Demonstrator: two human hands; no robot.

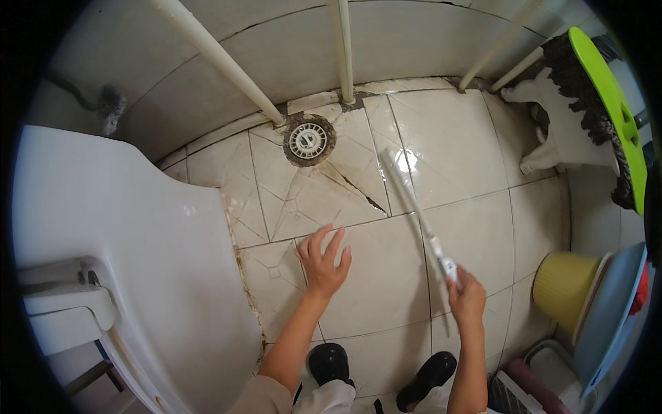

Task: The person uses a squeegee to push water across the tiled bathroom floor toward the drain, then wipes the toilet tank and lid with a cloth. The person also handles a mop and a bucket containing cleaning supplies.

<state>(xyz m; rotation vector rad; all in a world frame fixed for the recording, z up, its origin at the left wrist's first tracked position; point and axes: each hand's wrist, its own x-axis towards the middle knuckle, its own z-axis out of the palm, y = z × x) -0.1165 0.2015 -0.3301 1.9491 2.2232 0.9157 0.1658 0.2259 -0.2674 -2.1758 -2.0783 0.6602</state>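
Note:
My right hand [467, 296] grips the handle of a long, thin, pale tool [423, 222], whose kind I cannot tell. Its far end reaches up and left over the wet, shiny floor tiles [455, 150]. My left hand [325, 264] is above the tiles at the centre, fingers spread and holding nothing. Beyond it a round floor drain [308, 141] with a slotted cover sits in a dirty, rough-edged ring. A dark crack [362, 194] runs from near the drain towards the lower right. Whether the tool touches the floor is not clear.
A white toilet [170, 290] stands at left. Pale pipes [222, 62] meet the floor by the back wall. At right are a white stool [553, 119] beside a bright green plastic item [610, 114], a yellow bucket [563, 290] and a blue basin [610, 315]. Black shoes [330, 364] stand below.

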